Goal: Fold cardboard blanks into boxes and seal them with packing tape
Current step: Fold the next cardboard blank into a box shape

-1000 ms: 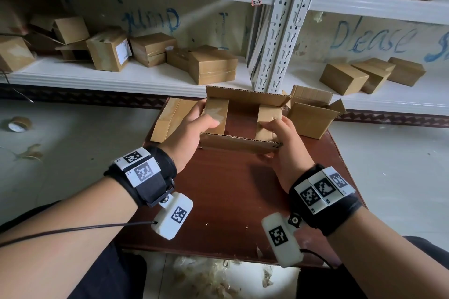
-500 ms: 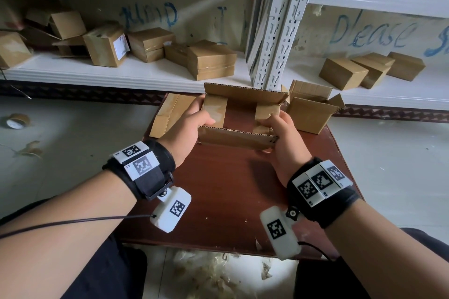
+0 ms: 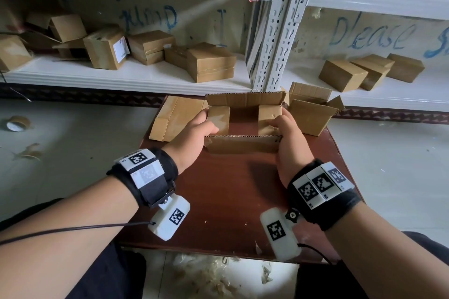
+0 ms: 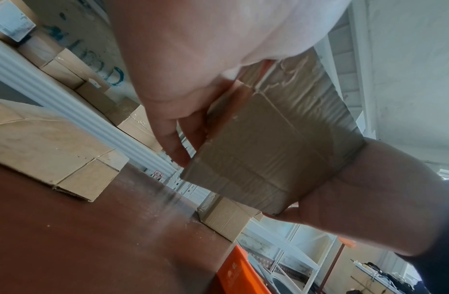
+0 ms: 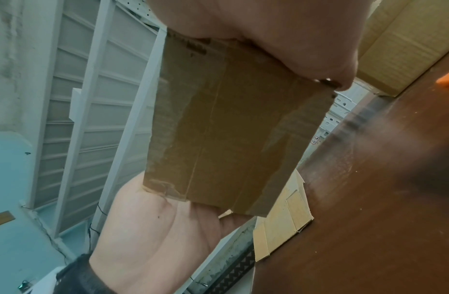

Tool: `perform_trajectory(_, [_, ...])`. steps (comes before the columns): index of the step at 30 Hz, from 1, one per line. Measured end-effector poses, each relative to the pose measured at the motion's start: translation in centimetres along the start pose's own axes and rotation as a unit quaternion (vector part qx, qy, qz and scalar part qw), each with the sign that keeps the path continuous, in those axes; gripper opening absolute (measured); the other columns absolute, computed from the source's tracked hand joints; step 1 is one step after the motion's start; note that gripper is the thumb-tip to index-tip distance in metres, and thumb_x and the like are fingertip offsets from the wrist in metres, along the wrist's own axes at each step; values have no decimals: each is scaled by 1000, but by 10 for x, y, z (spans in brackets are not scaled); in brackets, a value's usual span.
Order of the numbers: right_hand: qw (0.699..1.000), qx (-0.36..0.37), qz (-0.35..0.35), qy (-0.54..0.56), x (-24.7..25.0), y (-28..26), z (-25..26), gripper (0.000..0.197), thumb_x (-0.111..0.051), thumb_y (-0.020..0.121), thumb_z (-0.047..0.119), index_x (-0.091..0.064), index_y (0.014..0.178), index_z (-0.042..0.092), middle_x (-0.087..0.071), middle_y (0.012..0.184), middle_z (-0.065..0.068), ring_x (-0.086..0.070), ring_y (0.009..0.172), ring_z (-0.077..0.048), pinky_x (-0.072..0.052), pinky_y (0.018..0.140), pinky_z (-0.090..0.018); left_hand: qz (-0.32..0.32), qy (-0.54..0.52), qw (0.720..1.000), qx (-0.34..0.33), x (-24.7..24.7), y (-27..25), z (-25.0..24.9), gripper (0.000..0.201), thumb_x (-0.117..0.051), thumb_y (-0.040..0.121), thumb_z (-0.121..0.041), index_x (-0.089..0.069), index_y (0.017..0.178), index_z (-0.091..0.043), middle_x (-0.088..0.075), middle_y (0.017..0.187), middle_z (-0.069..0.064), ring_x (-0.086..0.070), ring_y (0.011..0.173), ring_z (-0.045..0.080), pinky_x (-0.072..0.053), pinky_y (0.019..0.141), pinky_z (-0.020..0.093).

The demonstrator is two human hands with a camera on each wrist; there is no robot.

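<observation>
White metal shelving (image 3: 136,75) fills the top of the head view, its boards strewn with small finished brown cartons. Below it, at the centre of the frame, stands a dark red-brown wooden table (image 3: 230,196). On the table's far left lies a flattened brown cardboard blank (image 3: 175,116); on its far right sits an open-topped brown carton (image 3: 313,114). A roll of brown packing tape (image 3: 17,123) lies on the floor at the left edge, well apart from the table.

In the middle, held just above the table, is the small brown cardboard box being formed (image 3: 244,124). Its two short end flaps are turned inward; the long near and far flaps are not yet closed. The wrist views show tape already along its underside. The left hand (image 3: 194,136) grips the box's left end, thumb on the left flap; the right hand (image 3: 289,136) grips the right end, thumb on the right flap.

The step in hand looks like closing the open face. Next, the long flaps probably need folding over the short ones and holding shut while the tape is fetched.
</observation>
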State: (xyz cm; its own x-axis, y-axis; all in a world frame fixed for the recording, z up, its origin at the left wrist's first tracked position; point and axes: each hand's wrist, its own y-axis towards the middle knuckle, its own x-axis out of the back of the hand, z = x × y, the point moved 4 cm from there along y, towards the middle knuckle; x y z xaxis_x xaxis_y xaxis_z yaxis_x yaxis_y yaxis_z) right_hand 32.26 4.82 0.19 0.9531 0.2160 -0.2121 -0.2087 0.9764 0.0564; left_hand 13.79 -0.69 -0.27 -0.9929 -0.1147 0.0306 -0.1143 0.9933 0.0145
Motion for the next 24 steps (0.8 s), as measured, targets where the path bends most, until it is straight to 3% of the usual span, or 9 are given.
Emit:
perform_trajectory(2, [1000, 18, 10, -5, 1, 0, 2, 38, -45, 86, 14, -75, 108, 26, -62, 84, -6, -52, 78, -24, -45, 73, -35, -4, 27, 1000, -1, 2, 4, 4, 22, -50, 98, -12, -61, 102, -30, -59, 96, -14, -57, 80, -13, -40, 76, 2])
perform_trajectory(3, [1000, 24, 6, -10, 2, 1, 3, 44, -44, 88, 10, -75, 115, 26, -62, 85, -7, -52, 79, -24, -45, 71, -34, -12, 42, 999, 5, 3, 6, 7, 30, -48, 103, -8, -53, 90, -35, -50, 89, -18, -52, 73, -14, -37, 70, 1])
perform_trajectory(7, [999, 24, -19, -14, 5, 7, 0, 54, -46, 88, 6, -72, 129, 31, -73, 100, -9, -57, 87, -21, -47, 77, -34, -62, 97, 993, 16, 1, 6, 9, 38, -46, 106, -13, -34, 79, -37, -31, 80, -16, -34, 69, 1, -30, 62, 15])
perform_trajectory(10, [999, 15, -42, -15, 5, 11, -9, 59, -52, 83, 14, -67, 137, 30, -74, 122, -6, -60, 100, -16, -43, 91, -36, -118, 118, 986, -24, 3, 6, 5, 28, -45, 106, -14, -45, 82, -28, -34, 79, -11, -33, 63, 4, -32, 57, 12])
perform_trajectory(12, [998, 13, -57, -12, 6, 11, -11, 51, -52, 83, 16, -72, 128, 29, -75, 105, 3, -59, 93, -12, -41, 90, -34, -141, 141, 979, -52, 2, 5, 2, 13, -46, 106, -18, -49, 93, -17, -35, 80, 2, -31, 64, 8, -30, 55, 19])
perform_trajectory(14, [998, 20, -57, -27, 5, 11, -11, 37, -51, 83, 18, -76, 107, 32, -68, 90, 8, -56, 88, -11, -38, 90, -36, -145, 156, 974, -71, 1, 5, 2, 21, -46, 107, -24, -47, 88, -15, -32, 72, -1, -31, 63, 11, -26, 59, 28])
perform_trajectory(17, [998, 24, -50, -36, 5, 11, -12, 42, -52, 85, 24, -72, 122, 31, -66, 98, 11, -54, 97, -14, -39, 93, -40, -152, 182, 967, -97, 2, 2, 0, 44, -43, 109, -36, -35, 72, -13, -27, 59, -10, -29, 58, 11, -23, 55, 27])
perform_trajectory(21, [997, 19, -54, -44, 6, 11, -13, 41, -53, 83, 29, -66, 122, 26, -59, 78, 18, -50, 82, -10, -40, 82, -33, -142, 229, 960, -82, 2, 1, -9, 55, -30, 107, -58, -28, 69, -18, -25, 59, -10, -29, 53, 8, -27, 51, 22])
perform_trajectory(24, [998, 25, -43, -28, 5, 12, -13, 28, -55, 84, 31, -63, 111, 28, -57, 74, 17, -49, 75, -8, -41, 75, -30, -115, 218, 967, -71, -1, -4, -16, 63, -18, 96, -67, -61, 80, -24, -53, 70, -9, -52, 69, 5, -36, 68, 23])
